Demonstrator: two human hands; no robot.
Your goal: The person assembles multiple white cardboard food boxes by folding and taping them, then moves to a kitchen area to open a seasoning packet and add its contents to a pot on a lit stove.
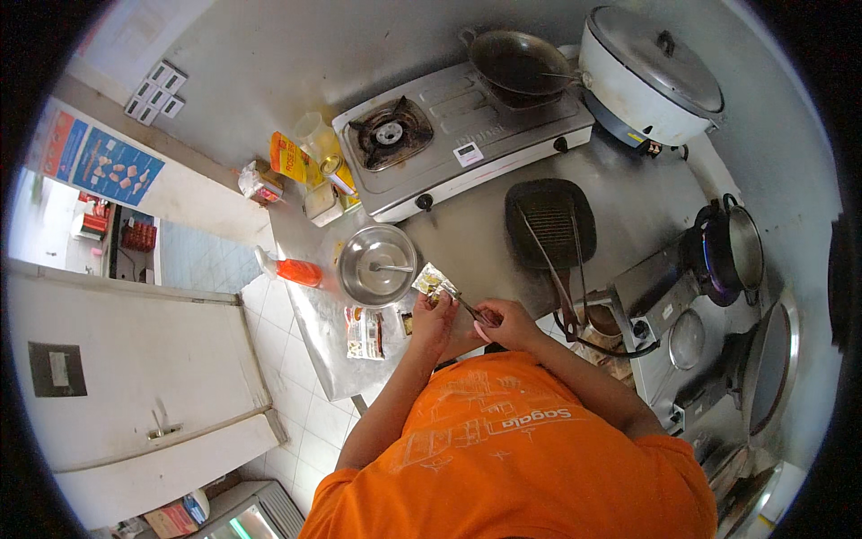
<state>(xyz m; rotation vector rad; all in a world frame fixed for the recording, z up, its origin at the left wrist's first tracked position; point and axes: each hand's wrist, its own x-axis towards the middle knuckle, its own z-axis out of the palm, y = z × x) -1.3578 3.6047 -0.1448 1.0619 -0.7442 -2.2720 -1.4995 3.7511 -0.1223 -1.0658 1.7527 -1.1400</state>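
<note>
In front of my chest, my left hand [433,321] pinches a small foil sachet [431,279], whose silvery and yellowish side faces up. My right hand [508,324] is closed around scissors with pink handles [482,333]. Their dark blades point at the sachet's lower right edge; I cannot tell whether they touch it. Left of the sachet stands a round steel bowl [348,262] with a spoon [391,268] in it. Below the bowl lies a printed plastic packet [365,333], and a small dark-and-gold packet [407,323] sits beside my left wrist.
A square grill pan [546,205] with tongs [576,260] lies to the right on the steel counter [467,216]. Behind it are a two-burner gas stove [449,117], a wok [521,63] and a large rice cooker [646,81]. A red-orange squeeze bottle [299,272] lies at the left edge.
</note>
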